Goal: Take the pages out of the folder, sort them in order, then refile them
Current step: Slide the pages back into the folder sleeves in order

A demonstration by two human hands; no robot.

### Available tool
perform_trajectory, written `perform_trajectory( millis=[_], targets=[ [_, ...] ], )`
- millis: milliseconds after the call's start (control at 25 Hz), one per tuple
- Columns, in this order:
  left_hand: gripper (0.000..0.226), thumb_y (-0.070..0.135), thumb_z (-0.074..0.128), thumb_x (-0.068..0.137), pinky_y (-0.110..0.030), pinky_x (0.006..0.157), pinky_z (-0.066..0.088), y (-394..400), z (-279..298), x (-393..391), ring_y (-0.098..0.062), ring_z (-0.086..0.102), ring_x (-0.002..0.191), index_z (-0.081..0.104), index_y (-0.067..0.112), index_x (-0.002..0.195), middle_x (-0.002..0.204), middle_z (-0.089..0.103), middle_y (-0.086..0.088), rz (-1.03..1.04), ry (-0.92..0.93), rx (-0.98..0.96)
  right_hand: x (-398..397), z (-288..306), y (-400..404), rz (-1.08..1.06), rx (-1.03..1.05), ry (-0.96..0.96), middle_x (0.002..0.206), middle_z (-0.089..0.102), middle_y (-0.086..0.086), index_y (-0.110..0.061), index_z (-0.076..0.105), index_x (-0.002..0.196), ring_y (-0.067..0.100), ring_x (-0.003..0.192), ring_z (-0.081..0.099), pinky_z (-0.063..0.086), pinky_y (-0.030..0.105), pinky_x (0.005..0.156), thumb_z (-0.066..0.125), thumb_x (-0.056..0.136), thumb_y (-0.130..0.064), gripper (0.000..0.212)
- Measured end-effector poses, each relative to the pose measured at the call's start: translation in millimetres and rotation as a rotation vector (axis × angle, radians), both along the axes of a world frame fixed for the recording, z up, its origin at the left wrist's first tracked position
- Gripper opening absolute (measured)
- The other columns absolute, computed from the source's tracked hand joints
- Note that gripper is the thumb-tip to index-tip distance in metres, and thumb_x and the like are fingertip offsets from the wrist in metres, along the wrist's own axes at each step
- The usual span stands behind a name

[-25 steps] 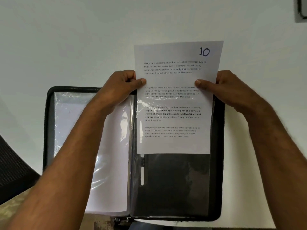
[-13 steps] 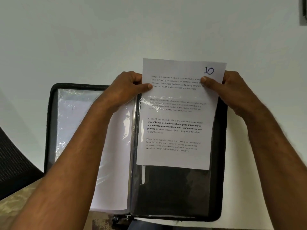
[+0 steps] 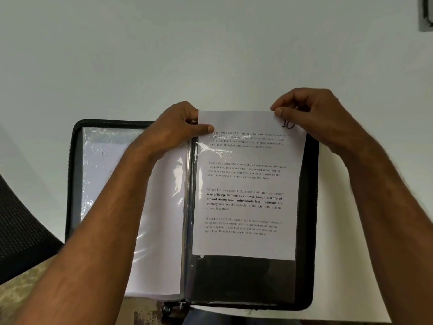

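Note:
A black zip folder [image 3: 310, 207] lies open on the white table, with clear plastic sleeves on both sides. A printed page marked 10 [image 3: 246, 188] sits most of the way down inside the right-hand sleeve; its top edge sticks out above the sleeve mouth. My left hand [image 3: 173, 131] pinches the page's top left corner together with the sleeve edge. My right hand [image 3: 307, 116] pinches the top right corner, partly covering the number. The left-hand sleeve [image 3: 105, 165] holds white pages, partly hidden under my left forearm.
The white table [image 3: 210, 55] stretches far beyond the folder. A dark mesh chair [image 3: 21, 235] stands at the lower left. A dark object [image 3: 427, 12] shows at the top right corner. The folder's zip pull [image 3: 171, 309] hangs at the near edge.
The page marked 10 has slid down into the right sleeve. Both hands moved toward its top corners as more of it went in.

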State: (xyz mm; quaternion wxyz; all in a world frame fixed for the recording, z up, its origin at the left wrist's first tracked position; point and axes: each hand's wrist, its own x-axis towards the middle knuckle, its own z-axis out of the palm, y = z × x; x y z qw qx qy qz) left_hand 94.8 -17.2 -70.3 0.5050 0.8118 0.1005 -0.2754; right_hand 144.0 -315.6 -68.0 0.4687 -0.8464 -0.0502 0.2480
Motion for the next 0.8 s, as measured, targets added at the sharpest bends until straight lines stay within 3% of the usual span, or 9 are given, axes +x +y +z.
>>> perform_trajectory(
  millis=[80, 200, 280, 440, 640, 720, 800],
  targets=[
    [0.023, 0.012, 0.078, 0.092, -0.005, 0.06, 0.045, -0.5, -1.1, -1.4, 0.014, 0.062, 0.063, 0.07, 0.03, 0.08, 0.07, 0.068, 0.03, -0.018, -0.009, 0.0, 1.7, -0.7, 2.6, 0.085, -0.065, 0.012, 0.091, 0.075, -0.003, -0.027, 0.078, 0.099, 0.028, 0.089, 0.069, 0.057, 0.045, 0.09, 0.073, 0.095, -0.023, 0.007],
    [0.008, 0.021, 0.08, 0.09, -0.01, 0.066, 0.049, -1.5, -4.3, -2.2, 0.011, 0.06, 0.067, 0.073, 0.024, 0.09, 0.087, 0.062, 0.016, 0.034, -0.046, 0.043, 4.1, 1.5, 5.6, 0.176, -0.126, 0.028, 0.089, 0.075, -0.004, -0.031, 0.077, 0.095, 0.023, 0.09, 0.069, 0.054, 0.037, 0.087, 0.075, 0.094, -0.024, 0.008],
    [0.014, 0.021, 0.08, 0.091, -0.013, 0.069, 0.05, -0.8, -6.7, -3.1, 0.005, 0.058, 0.067, 0.074, 0.017, 0.103, 0.087, 0.063, 0.008, 0.043, -0.05, 0.047, 6.3, 2.4, 4.7, 0.192, -0.141, 0.05, 0.09, 0.076, -0.004, -0.032, 0.077, 0.093, 0.02, 0.093, 0.069, 0.052, 0.033, 0.086, 0.075, 0.093, -0.023, 0.009],
    [0.012, 0.019, 0.078, 0.093, -0.014, 0.069, 0.047, 0.1, -7.8, -3.5, 0.001, 0.054, 0.068, 0.075, 0.014, 0.103, 0.089, 0.063, 0.0, 0.01, -0.083, 0.072, 7.2, 3.4, 3.1, 0.251, -0.131, 0.097, 0.092, 0.077, -0.002, -0.031, 0.078, 0.093, 0.02, 0.094, 0.07, 0.054, 0.038, 0.091, 0.077, 0.091, -0.022, 0.009],
    [0.001, 0.013, 0.075, 0.094, -0.003, 0.065, 0.043, -4.4, -5.3, -5.0, 0.011, 0.058, 0.065, 0.076, 0.013, 0.094, 0.075, 0.064, 0.017, -0.021, -0.116, 0.103, 2.7, 1.6, 5.3, 0.368, -0.17, 0.157, 0.089, 0.078, -0.01, -0.033, 0.079, 0.095, 0.007, 0.091, 0.071, 0.053, 0.029, 0.085, 0.076, 0.093, -0.024, 0.009],
    [0.004, 0.013, 0.076, 0.093, -0.01, 0.073, 0.049, -3.7, -7.5, -5.2, 0.008, 0.062, 0.068, 0.076, 0.016, 0.091, 0.078, 0.068, 0.013, -0.047, -0.128, 0.107, 0.1, 1.8, 6.0, 0.402, -0.205, 0.16, 0.087, 0.078, -0.016, -0.036, 0.079, 0.094, 0.001, 0.09, 0.069, 0.05, 0.022, 0.079, 0.074, 0.094, -0.024, 0.013],
    [0.004, 0.017, 0.079, 0.091, -0.029, 0.082, 0.058, -0.7, -14.0, -3.8, -0.001, 0.066, 0.071, 0.077, 0.019, 0.089, 0.078, 0.072, 0.008, -0.061, -0.125, 0.11, -2.6, 2.6, 6.4, 0.422, -0.231, 0.152, 0.088, 0.077, -0.019, -0.039, 0.079, 0.092, -0.002, 0.089, 0.068, 0.048, 0.02, 0.078, 0.072, 0.095, -0.025, 0.017]
  ],
)
